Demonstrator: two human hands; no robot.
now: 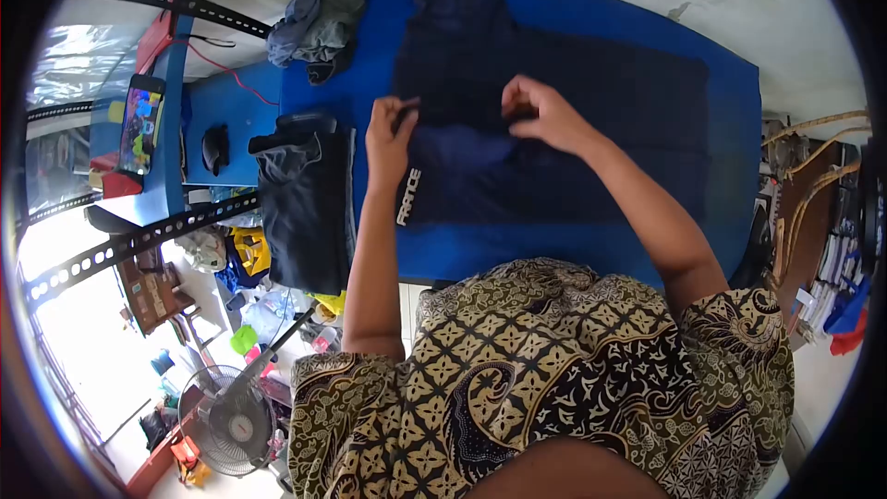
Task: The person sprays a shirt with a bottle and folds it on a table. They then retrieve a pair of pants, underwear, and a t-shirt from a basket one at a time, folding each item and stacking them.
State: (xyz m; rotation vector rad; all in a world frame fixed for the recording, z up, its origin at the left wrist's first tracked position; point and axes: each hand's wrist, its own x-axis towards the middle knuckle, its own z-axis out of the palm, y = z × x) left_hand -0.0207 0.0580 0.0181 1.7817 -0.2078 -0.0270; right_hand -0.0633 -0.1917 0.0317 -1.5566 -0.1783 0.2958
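A dark navy garment [610,83] lies spread on the blue table [730,157], with white "FRANCE" lettering near its lower left edge. My left hand [392,139] is at the garment's left edge, its thumb and fingers curved toward each other around a bit of dark cloth. Over the middle of the garment is my right hand [545,118], fingers curled and apart from the thumb; no object shows between them. Between the hands, part of the cloth looks lighter blue and creased.
Folded dark clothes [305,212] are stacked at the left, with a crumpled grey garment [319,28] behind them. A phone [142,125] stands on a shelf beside a perforated metal rail [139,245]. A fan [236,420] stands at the lower left.
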